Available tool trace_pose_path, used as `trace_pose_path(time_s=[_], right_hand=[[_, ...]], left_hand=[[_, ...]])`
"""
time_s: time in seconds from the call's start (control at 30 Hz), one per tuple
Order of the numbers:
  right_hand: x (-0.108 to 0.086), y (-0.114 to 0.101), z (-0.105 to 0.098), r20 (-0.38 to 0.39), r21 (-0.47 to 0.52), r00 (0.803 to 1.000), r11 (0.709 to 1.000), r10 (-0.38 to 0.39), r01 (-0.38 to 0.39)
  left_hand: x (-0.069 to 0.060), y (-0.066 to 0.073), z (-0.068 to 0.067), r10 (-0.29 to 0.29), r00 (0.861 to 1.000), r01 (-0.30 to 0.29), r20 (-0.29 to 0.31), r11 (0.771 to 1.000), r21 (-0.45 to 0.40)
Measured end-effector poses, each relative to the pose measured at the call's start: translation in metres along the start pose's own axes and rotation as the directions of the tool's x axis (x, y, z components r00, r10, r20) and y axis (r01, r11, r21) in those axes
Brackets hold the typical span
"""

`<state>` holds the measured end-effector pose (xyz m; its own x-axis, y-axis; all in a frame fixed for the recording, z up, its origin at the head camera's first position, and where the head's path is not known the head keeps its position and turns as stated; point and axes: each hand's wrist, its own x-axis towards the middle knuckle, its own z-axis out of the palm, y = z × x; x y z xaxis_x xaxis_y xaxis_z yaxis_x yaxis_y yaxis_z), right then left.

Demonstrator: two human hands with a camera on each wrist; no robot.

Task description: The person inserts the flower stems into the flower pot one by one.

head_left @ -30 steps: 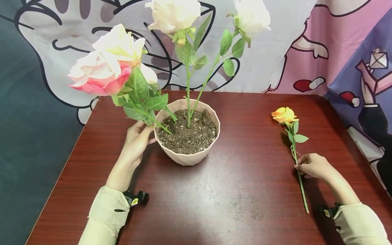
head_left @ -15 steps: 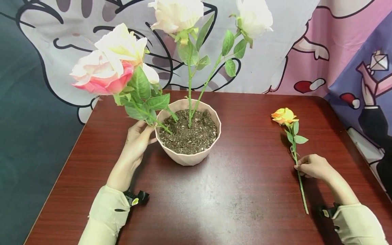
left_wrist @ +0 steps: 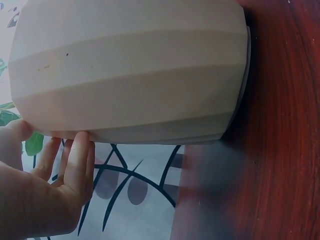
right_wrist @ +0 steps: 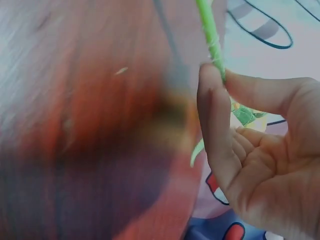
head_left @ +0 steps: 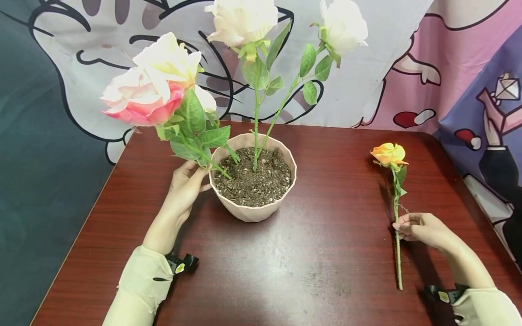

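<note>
My left hand (head_left: 185, 185) is at the left side of a pale pink flower pot (head_left: 248, 213) filled with soil. In the left wrist view its nearly straight fingers (left_wrist: 77, 160) touch the pot's outer wall, and the thumb is by the rim. Several artificial roses stand in the soil: a pink-and-white rose (head_left: 140, 97), a pale yellow rose (head_left: 171, 59) and white roses (head_left: 244, 22). At the right, my right hand (head_left: 424, 228) pinches the stem of an orange-yellow rose (head_left: 390, 155) between thumb and fingertips. The right wrist view shows the green stem (right_wrist: 210, 35) in that pinch.
The dark red wooden table (head_left: 318, 253) extends between the pot and the right hand. A printed cartoon cloth (head_left: 355, 99) hangs behind the table's back edge. Black wrist devices (head_left: 181, 263) are strapped to both forearms.
My right hand has moved slightly down, and the orange-yellow rose has turned, its head shifting right and its stem end left. My left hand stays at the pot; the whole view shifts slightly.
</note>
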<state>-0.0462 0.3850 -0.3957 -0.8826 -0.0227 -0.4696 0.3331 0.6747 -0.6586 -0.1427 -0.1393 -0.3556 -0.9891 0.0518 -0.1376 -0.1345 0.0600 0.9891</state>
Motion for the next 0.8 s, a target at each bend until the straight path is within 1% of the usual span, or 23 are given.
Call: trace_pose_path(time_s=[0.1,0.17,0.23,0.3,0.37,0.4,0.47,0.5,0.57,0.63,0.67,0.73,0.8], right_hand=[[-0.001,0.0,-0.002,-0.026,0.05,0.998,0.997,-0.06,0.061],[0.0,0.003,-0.004,-0.054,0.084,0.993,0.99,-0.107,0.111],[0.002,0.003,-0.006,-0.097,0.093,0.986,0.986,-0.133,0.142],[0.004,0.002,-0.007,-0.166,0.115,0.975,0.979,-0.148,0.168],[0.003,-0.007,-0.007,-0.235,0.097,0.955,0.974,-0.179,0.207],[0.001,-0.015,-0.005,-0.273,0.08,0.944,0.974,-0.185,0.214],[-0.003,-0.031,-0.002,-0.342,0.077,0.91,0.958,-0.235,0.276],[-0.005,-0.04,-0.001,-0.363,0.08,0.891,0.944,-0.273,0.321],[-0.008,-0.058,0.002,-0.417,0.127,0.846,0.901,-0.331,0.414],[-0.01,-0.074,0.005,-0.47,0.213,0.798,0.828,-0.379,0.518],[-0.01,-0.081,0.006,-0.494,0.258,0.774,0.784,-0.395,0.565],[-0.01,-0.095,0.009,-0.549,0.336,0.725,0.684,-0.416,0.647],[-0.01,-0.108,0.012,-0.591,0.383,0.679,0.589,-0.436,0.712]], left_hand=[[-0.001,0.001,0.0,0.001,1.0,-0.001,0.005,1.0,0.005],[-0.001,0.001,0.0,0.0,1.0,0.0,0.006,1.0,0.007],[-0.001,0.001,0.0,0.0,1.0,0.0,0.007,1.0,0.009],[-0.001,0.001,0.0,0.0,1.0,0.0,0.004,1.0,0.007],[-0.001,0.0,0.0,-0.001,1.0,0.001,0.0,1.0,0.003],[-0.001,0.0,0.001,-0.003,1.0,0.003,-0.003,1.0,0.0],[0.0,-0.001,0.001,-0.008,1.0,0.008,-0.01,1.0,-0.006],[0.0,-0.001,0.001,-0.009,1.0,0.009,-0.013,1.0,-0.008],[0.0,-0.001,0.001,-0.012,1.0,0.011,-0.017,1.0,-0.011],[0.0,-0.001,0.001,-0.012,1.0,0.011,-0.019,1.0,-0.012],[0.0,-0.001,0.001,-0.011,1.0,0.01,-0.019,1.0,-0.011],[0.0,-0.001,0.001,-0.011,1.0,0.011,-0.018,1.0,-0.013],[0.0,-0.002,0.001,-0.012,1.0,0.012,-0.021,1.0,-0.017]])
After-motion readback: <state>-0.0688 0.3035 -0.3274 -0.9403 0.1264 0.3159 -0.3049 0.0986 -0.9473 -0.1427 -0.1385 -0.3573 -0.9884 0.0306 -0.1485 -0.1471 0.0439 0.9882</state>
